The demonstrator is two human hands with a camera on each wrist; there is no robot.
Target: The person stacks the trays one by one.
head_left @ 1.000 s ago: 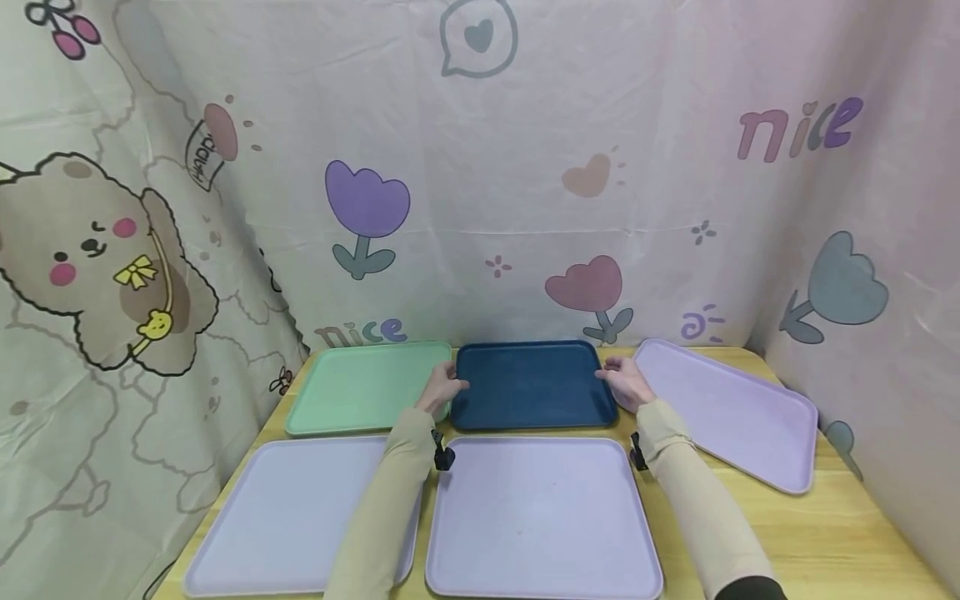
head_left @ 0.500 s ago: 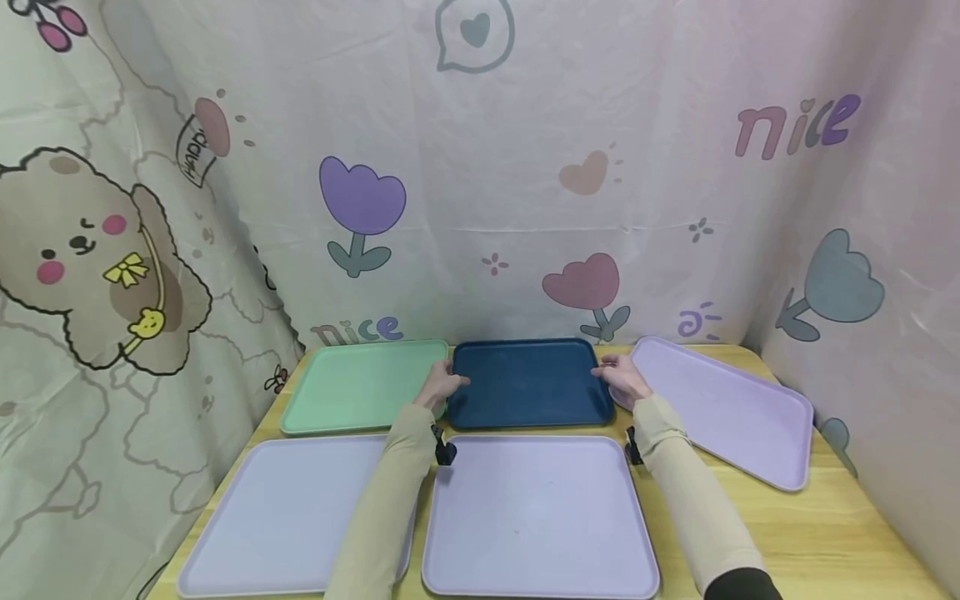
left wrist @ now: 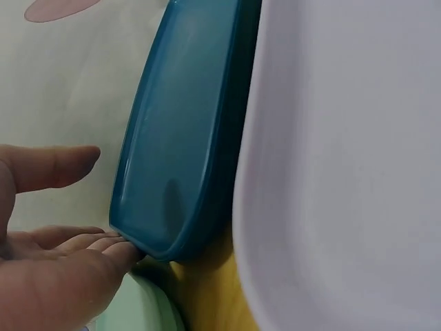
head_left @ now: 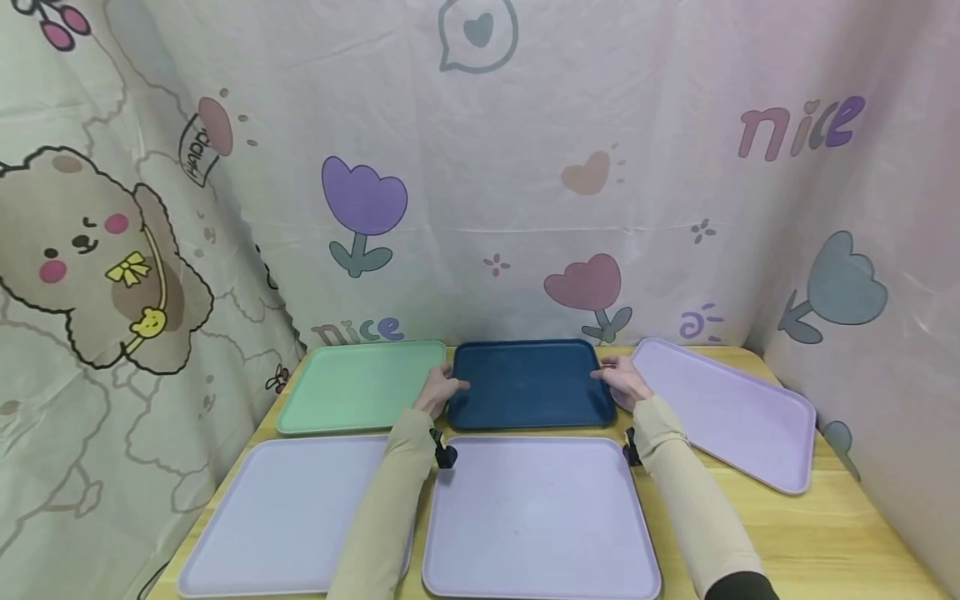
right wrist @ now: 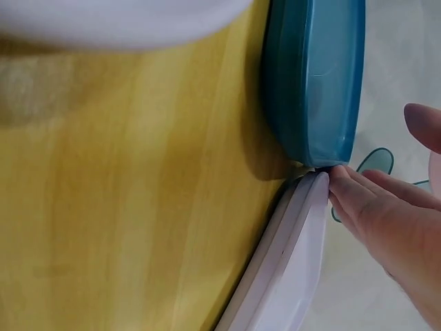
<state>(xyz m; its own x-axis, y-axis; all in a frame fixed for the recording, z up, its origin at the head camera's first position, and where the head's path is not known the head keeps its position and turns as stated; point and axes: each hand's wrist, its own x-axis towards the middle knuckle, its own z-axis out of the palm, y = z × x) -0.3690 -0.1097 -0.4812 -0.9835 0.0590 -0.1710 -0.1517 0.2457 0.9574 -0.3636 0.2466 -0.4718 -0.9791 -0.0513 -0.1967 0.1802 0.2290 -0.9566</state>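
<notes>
A dark blue tray [head_left: 532, 385] lies at the back middle of the table, between my two hands. My left hand [head_left: 438, 390] is at its left end. In the left wrist view those extended fingers [left wrist: 93, 243] meet the blue tray's end wall, and the thumb stands raised and apart. At the opposite end is my right hand [head_left: 624, 381]. Its straight fingers [right wrist: 358, 192] touch the blue tray's end in the right wrist view, with the thumb held away. A green tray [head_left: 363, 387] lies just left of the blue one; a lilac tray [head_left: 735, 417] sits slanted at the right.
Two more pale lilac trays occupy the front: one at the left [head_left: 285, 517], partly covered by my left sleeve, and one in the middle [head_left: 540, 517]. Bare wooden table [head_left: 832, 542] shows at the front right. A printed curtain [head_left: 480, 200] rises behind the trays.
The green tray has shifted slightly left, away from the blue tray. My hands stay at the blue tray's ends, nearly still.
</notes>
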